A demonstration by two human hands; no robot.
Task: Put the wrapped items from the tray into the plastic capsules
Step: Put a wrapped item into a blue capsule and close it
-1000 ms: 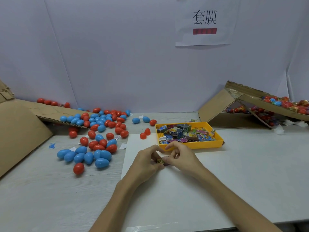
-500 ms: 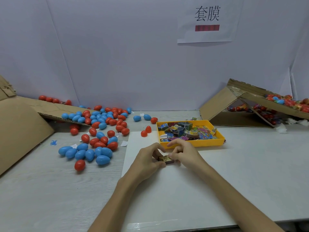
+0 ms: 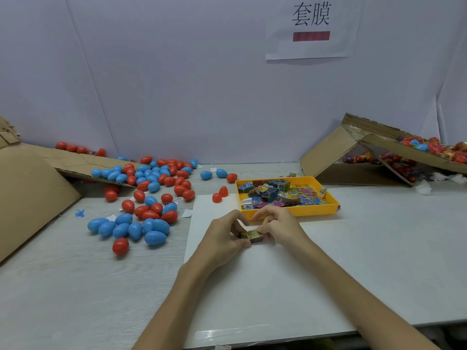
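Head view, left hand (image 3: 222, 236) and right hand (image 3: 280, 227) pinching one wrapped item (image 3: 252, 235) between curled fingers just in front of the yellow tray (image 3: 290, 212) (more wrapped pieces lying inside), red and blue capsules (image 3: 141, 195) sitting left of the tray

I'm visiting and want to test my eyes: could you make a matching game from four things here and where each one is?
Things: 1 yellow tray; 2 wrapped item; 3 paper sign; 4 red and blue capsules.
Places: A on the back wall; B pinched between left hand and right hand; C scattered on the table, left side; D just beyond the hands.
Pairs: 1-D, 2-B, 3-A, 4-C.
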